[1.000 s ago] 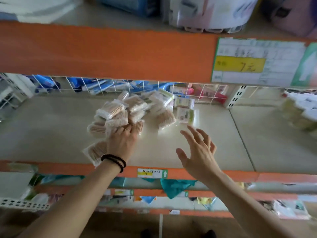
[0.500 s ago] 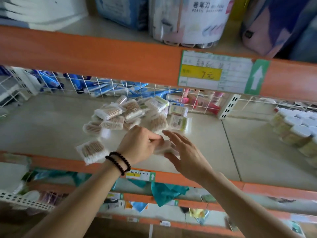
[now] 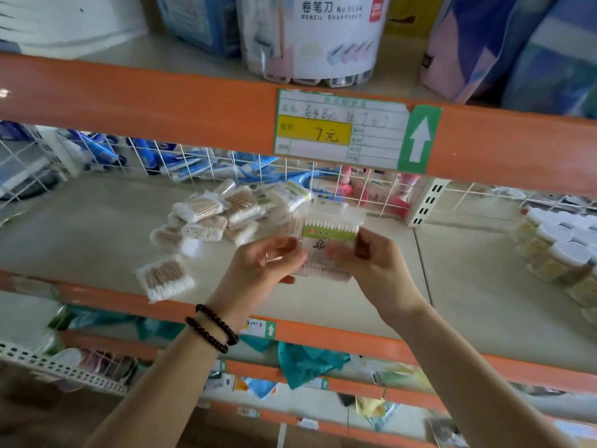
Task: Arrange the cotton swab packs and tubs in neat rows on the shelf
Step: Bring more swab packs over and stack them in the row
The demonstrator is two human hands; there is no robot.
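A clear cotton swab pack with a green label [image 3: 328, 236] is held upright above the beige shelf [image 3: 97, 227]. My left hand [image 3: 268, 263] grips its left edge and my right hand [image 3: 374, 263] grips its right edge. Behind them lies a loose heap of swab packs [image 3: 223, 211]. One more pack [image 3: 164, 278] lies alone near the shelf's front edge. Several white-lidded swab tubs [image 3: 562, 247] stand grouped on the right part of the shelf.
The orange beam of the shelf above [image 3: 145, 111] with a price label [image 3: 339, 130] hangs low over the work area. A white wire grid [image 3: 200, 160] closes the back. A perforated white upright [image 3: 426, 202] stands at the shelf joint.
Both hands have come together and lifted one green-labelled pack up in front of the heap. The view has tilted upward and closer to the shelf.
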